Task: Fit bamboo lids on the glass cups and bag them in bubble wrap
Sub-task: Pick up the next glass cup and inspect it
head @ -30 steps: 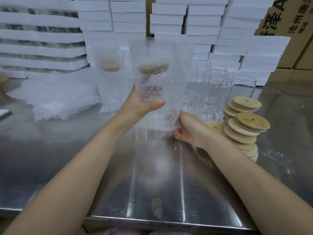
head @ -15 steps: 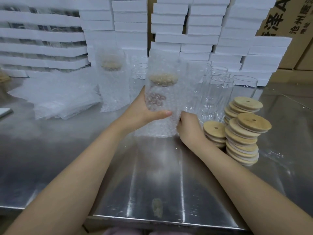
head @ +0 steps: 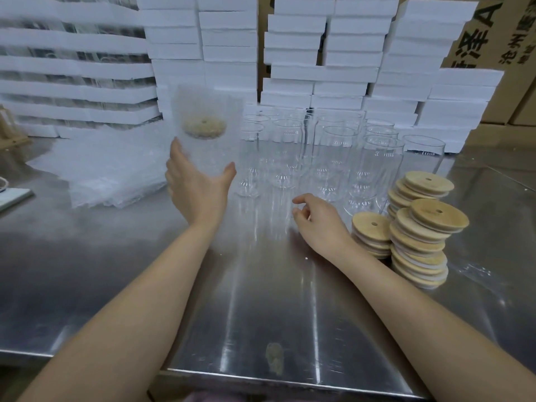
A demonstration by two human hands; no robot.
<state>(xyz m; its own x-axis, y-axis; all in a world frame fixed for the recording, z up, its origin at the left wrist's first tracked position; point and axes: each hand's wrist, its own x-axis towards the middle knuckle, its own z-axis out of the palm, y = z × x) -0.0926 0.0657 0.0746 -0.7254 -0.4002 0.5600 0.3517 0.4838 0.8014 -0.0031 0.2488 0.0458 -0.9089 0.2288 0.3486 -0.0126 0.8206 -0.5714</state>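
Note:
A bubble-wrap bag holding a lidded glass cup (head: 204, 132) stands upright at the back left of the steel table (head: 261, 314). My left hand (head: 200, 187) is spread against its lower part, thumb on the right side and fingers straight on the left, partly veiled by the wrap. My right hand (head: 316, 221) hovers low over the table with loosely curled fingers and holds nothing. Several bare glass cups (head: 327, 158) stand in a cluster just behind it. Stacks of bamboo lids (head: 426, 236) sit to its right.
A pile of flat bubble-wrap bags (head: 107, 172) lies at the left. White foam boxes (head: 319, 53) are stacked along the back, with cardboard cartons (head: 499, 39) at the far right. The table's front edge (head: 261, 378) runs close to me.
My left hand carried the bagged cup left and back and set it upright. My right hand let go of the bag's bottom and drew back over the table.

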